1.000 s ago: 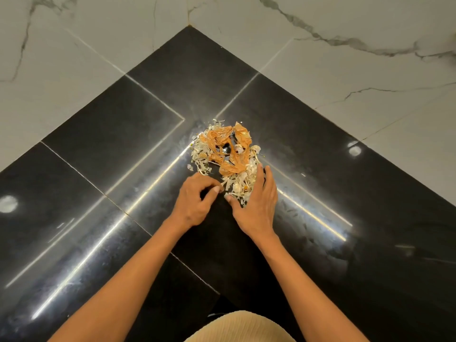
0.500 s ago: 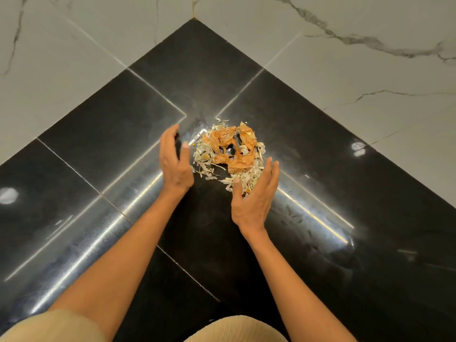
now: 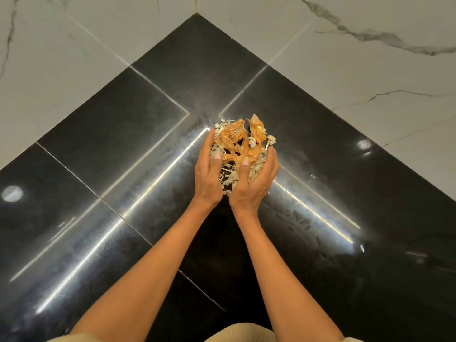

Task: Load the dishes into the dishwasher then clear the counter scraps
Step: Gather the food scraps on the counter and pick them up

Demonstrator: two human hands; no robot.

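Scraps (image 3: 238, 146) heaped between both hands: orange papery peels on top, pale shredded bits below and at the sides. Left hand (image 3: 207, 174) pressed against the left flank of the heap, fingers curved forward along it, thumb laid over the near edge with its nail showing. Right hand (image 3: 254, 181) cupped against the right flank, fingers curled up around the far side, thumb raised across the front of the pile. Heels of the two hands close together at the near side, nearly touching, pale shreds poking out through the gap between them. Orange peels rising above and beyond the fingertips, one crumpled piece just past the left fingertips, another pointed piece beyond the right ones. Cannot tell whether the heap sits lifted off the surface or remains on it.

Black polished tabletop (image 3: 111, 169) beneath and all around the hands, shaped as a corner, with thin pale seams running off to the left of the left hand and to the right of the right hand. Bright streaks of reflected light along the stone on either side of the forearms, round light spots far left and far right. White marble wall (image 3: 345, 75) with grey veins beyond the scraps, meeting at a corner straight ahead of the hands. Beige cloth (image 3: 241, 333) near the elbows, at the bottom edge.
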